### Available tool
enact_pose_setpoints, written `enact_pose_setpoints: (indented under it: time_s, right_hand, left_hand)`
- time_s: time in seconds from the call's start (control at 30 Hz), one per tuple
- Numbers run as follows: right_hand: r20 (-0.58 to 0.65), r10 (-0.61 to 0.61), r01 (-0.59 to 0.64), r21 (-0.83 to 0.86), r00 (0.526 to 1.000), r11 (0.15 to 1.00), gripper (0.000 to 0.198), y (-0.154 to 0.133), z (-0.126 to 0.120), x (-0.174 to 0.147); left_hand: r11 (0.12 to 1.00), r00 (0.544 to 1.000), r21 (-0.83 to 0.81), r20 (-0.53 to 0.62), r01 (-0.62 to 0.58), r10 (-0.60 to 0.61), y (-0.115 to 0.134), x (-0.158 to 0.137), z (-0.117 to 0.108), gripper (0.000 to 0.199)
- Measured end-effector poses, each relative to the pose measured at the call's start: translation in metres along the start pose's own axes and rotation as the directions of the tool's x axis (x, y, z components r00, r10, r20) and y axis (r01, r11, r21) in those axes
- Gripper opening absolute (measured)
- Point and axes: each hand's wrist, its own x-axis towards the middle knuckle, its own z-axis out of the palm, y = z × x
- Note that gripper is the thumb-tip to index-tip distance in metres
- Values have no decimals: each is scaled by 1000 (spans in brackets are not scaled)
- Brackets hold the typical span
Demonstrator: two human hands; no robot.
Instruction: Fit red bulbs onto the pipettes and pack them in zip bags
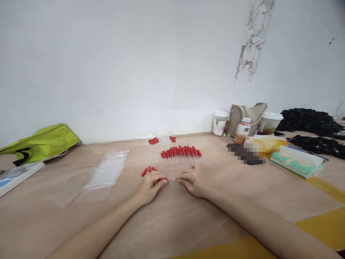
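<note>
My left hand (151, 187) is closed on a red rubber dropper bulb (162, 179), pinched between thumb and fingers. From the bulb a thin clear glass tube (171, 179) runs across to my right hand (194, 180), whose fingertips pinch its other end. Just beyond my left hand lie a few loose red bulbs (145, 172). Past my right hand, a row of droppers (183, 151) rests on the table, red bulbs pointing toward the wall and clear tubes toward me.
Clear plastic bags (107, 169) lie at left, near a yellow-green bag (45, 142). More red bulbs (153, 140) sit on plastic by the wall. At right stand a lidded cup (220, 124), a bottle (242, 131), a grey handbag (253, 111) and a tissue pack (296, 162). Brown paper (129, 230) covers the table.
</note>
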Motion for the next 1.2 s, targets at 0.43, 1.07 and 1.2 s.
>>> enact_pose_setpoints:
  time_s: [0.43,1.07,1.2]
  right_hand:
    - [51,-9,14,-98,999,995,19,-5,-1,-4]
    - [218,44,-15,-133,975,991,24,-28,-17,4]
    - [191,49,-11,-196,980,981,22,-23,-27,5]
  left_hand:
    - [946,974,231,85,-225,211,1,-3,6,19]
    - [815,894,367,189,-448,406,2,5,-9,17]
    - [902,958,322,76,-286,277,-7,8,-25,25]
